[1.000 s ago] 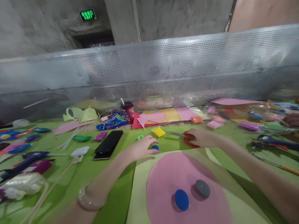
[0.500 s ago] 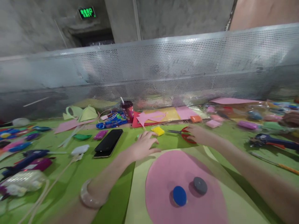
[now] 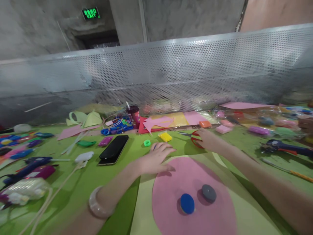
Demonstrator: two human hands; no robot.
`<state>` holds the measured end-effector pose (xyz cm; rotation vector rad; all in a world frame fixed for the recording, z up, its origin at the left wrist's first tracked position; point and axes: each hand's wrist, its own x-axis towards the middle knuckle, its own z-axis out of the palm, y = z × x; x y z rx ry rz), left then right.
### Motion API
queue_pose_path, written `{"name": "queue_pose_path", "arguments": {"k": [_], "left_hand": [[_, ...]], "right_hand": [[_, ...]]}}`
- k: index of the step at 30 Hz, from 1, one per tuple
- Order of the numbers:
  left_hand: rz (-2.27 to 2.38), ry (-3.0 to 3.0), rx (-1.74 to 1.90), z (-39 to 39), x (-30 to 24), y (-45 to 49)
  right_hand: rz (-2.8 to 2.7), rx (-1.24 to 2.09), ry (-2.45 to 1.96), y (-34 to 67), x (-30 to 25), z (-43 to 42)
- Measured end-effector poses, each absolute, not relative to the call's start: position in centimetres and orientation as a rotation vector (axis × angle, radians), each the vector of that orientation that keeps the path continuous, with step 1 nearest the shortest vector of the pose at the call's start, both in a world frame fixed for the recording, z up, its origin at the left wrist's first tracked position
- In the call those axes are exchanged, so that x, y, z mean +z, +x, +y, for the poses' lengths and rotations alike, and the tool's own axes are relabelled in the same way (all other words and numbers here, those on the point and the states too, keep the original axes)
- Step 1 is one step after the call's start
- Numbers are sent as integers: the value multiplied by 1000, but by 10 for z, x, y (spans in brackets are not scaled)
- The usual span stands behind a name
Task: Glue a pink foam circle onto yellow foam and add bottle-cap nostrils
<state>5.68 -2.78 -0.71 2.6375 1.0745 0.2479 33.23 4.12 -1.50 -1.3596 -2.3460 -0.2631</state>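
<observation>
My right hand (image 3: 209, 139) holds a pair of red-handled scissors (image 3: 196, 139) by the loops, the blades pointing left just above the green tabletop. Over the upper left edge of a pink rounded paper shape (image 3: 195, 173) is my left hand (image 3: 156, 159), fingers stretched out and nothing seen in it. The pink shape lies on a pale yellow-green sheet (image 3: 146, 202). On the pink paper sit a blue disc (image 3: 187, 204) and a grey disc (image 3: 208, 193). Beyond my left hand are a small green ring (image 3: 147, 143) and a yellow packet (image 3: 165, 136).
A black phone (image 3: 114, 149), a white plug (image 3: 84, 157) with cable and a glue gun (image 3: 36, 163) lie to the left. A dark cup (image 3: 133, 116) with a straw stands at the back before a perforated metal panel (image 3: 156, 78). Pliers (image 3: 286, 148) lie right; another person's hand is at the far right.
My left hand has moved right and nearer, onto the pink paper's edge, uncovering the green ring. The scissors have shifted slightly right with my right hand.
</observation>
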Motion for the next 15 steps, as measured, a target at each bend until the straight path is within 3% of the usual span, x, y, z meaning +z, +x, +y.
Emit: {"name": "queue_pose_path", "arguments": {"k": [11, 15], "left_hand": [[1164, 2709, 296, -21, -11, 53], [962, 2688, 193, -19, -7, 49]], "right_hand": [[-2079, 745, -1373, 284, -16, 8], [-1973, 895, -1370, 291, -14, 11]]}}
